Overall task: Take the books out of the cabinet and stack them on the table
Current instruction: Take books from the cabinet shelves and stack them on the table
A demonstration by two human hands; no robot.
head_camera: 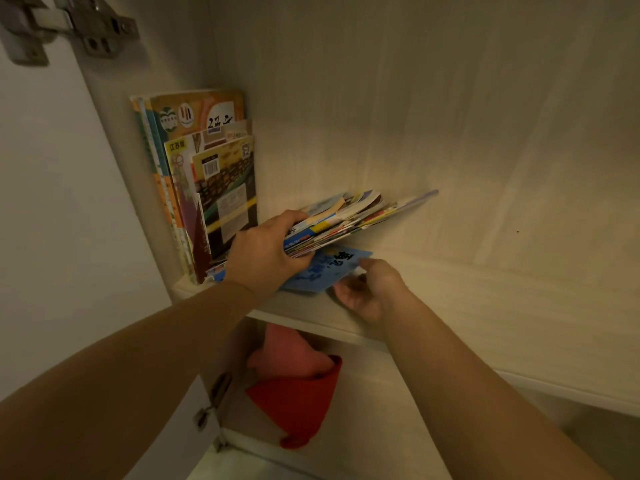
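Observation:
Several books (204, 174) stand upright against the left wall of the cabinet. My left hand (266, 251) grips the near end of a stack of thin books (346, 220), which is tilted with its far end raised off the shelf (485, 289). Under that stack lies a blue book (329, 270) flat on the shelf. My right hand (372, 289) is at the blue book's front corner, thumb touching its edge and fingers curled below. The table is not in view.
The cabinet's back wall (450, 116) is close behind the books. A door hinge (69, 26) is at the top left. On the lower shelf sits folded red and pink cloth (294, 386). The shelf to the right of the books is bare.

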